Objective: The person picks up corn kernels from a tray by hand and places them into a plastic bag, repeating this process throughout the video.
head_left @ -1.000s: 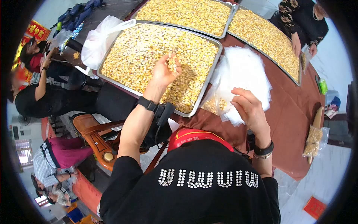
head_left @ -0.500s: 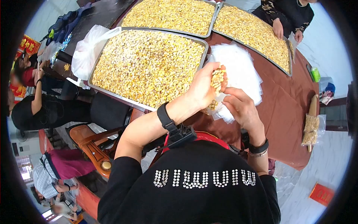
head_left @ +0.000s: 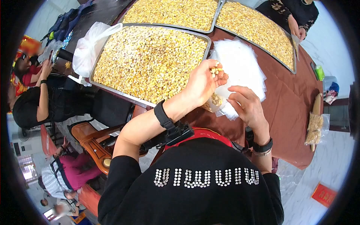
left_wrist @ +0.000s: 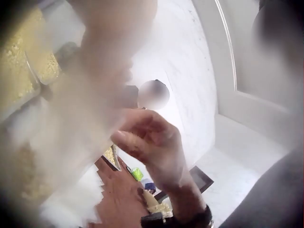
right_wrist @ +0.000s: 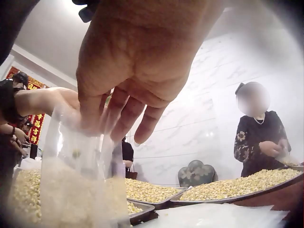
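Note:
My left hand (head_left: 200, 83) is palm up with its fingers curled round some yellow kernels (head_left: 216, 71), just above the mouth of a clear plastic bag (right_wrist: 78, 166). The bag holds kernels at its bottom, and its lower part shows beneath the hand in the head view. My right hand (head_left: 249, 108) pinches the bag's rim between thumb and fingers; the right wrist view shows these fingers (right_wrist: 121, 114) at the bag's top. In the left wrist view the left hand (left_wrist: 114, 42) is blurred, close to the right hand (left_wrist: 159, 147).
A metal tray of kernels (head_left: 150, 63) lies at left, two more trays (head_left: 170, 15) (head_left: 255, 32) behind. Flat clear bags (head_left: 240, 69) are stacked beside my hands on the brown cloth (head_left: 285, 112). A white bag (head_left: 88, 50) and chair (head_left: 93, 142) are left; another person (head_left: 290, 18) stands far right.
My left hand has moved right, from over the near tray to the bag my right hand holds. Fewer kernels show in it than half a second ago.

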A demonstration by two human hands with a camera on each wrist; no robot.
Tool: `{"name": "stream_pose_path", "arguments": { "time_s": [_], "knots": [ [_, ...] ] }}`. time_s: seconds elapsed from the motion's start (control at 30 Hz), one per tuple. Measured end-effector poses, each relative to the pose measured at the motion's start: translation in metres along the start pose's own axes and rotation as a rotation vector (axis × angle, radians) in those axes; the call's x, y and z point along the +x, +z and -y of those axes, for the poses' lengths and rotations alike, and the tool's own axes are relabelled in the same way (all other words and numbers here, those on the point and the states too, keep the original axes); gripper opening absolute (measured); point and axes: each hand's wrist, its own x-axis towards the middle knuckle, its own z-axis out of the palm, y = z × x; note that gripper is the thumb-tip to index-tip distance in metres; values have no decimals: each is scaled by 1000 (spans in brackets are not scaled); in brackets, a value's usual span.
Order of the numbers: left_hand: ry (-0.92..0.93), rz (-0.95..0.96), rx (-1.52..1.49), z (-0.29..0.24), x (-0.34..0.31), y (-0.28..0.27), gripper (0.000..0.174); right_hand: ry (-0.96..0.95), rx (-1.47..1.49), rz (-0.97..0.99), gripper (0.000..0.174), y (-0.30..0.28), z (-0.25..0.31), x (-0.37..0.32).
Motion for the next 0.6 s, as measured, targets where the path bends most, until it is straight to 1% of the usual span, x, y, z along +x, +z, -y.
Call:
{"name": "stream_pose_path", "arguments": {
  "time_s": [0.03,0.1,0.17,0.2,0.23,0.3,0.37,0.4,0.43,0.47,0.5,0.57,0.6],
  "knots": [
    [-32,63,-95,-5,0,-1,17,0,-3,2,9,1,0,1],
    [-28,53,-111,-20,1,-1,18,-4,0,5,9,1,1,1],
    [131,64,32,-42,-2,-5,18,-9,5,6,9,0,1,0],
    [189,-1,153,-53,-6,-8,17,-3,-11,5,9,0,0,-1],
    [200,-6,159,-61,-7,-16,17,3,-27,2,10,-1,0,-2],
    [264,-261,700,-73,-3,-48,15,9,-24,0,10,0,-2,-4],
    [123,-307,1265,-74,14,-113,16,37,-52,-14,10,1,-1,-5],
    [126,-312,1265,-64,25,-150,16,31,-49,-13,10,3,-1,-5],
    [273,-269,1683,-52,36,-186,20,38,-30,-10,10,4,-1,-4],
    [429,-210,2095,-46,43,-203,24,44,-13,-7,10,5,-1,-3],
    [432,-216,2094,-42,42,-190,24,38,-13,-5,10,5,-1,-2],
    [79,-158,2473,-30,33,-153,30,14,-21,6,10,4,0,-1],
    [108,-80,2573,-23,28,-151,31,11,-25,5,10,3,1,-2]
  ]
}}
